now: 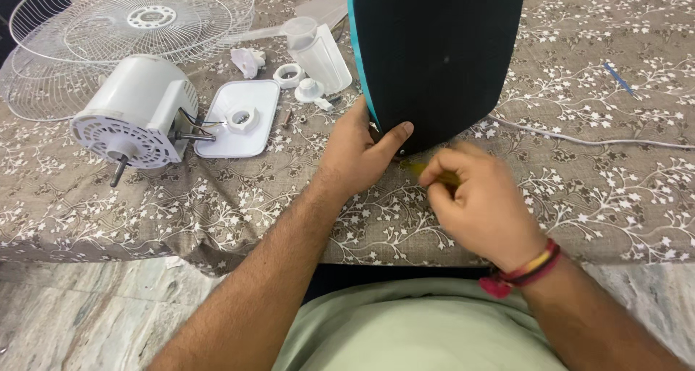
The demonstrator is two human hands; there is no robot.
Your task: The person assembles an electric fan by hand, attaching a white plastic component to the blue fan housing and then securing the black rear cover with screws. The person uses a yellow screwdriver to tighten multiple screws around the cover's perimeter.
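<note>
A black rounded panel with a teal edge (434,52) stands upright on the patterned tablecloth (594,190). My left hand (358,150) grips its lower left corner, thumb pressed on the black face. My right hand (481,201) is closed around a yellow-handled tool (423,170), whose tip points at the panel's bottom edge near a small screw. A red and yellow thread band circles my right wrist.
A white fan motor housing (134,110) with its shaft lies at the left, beside a white tray-like cover (242,117) and small white plastic parts (300,81). Wire fan guards (137,23) lie at the back left. A white cable (594,141) runs off right.
</note>
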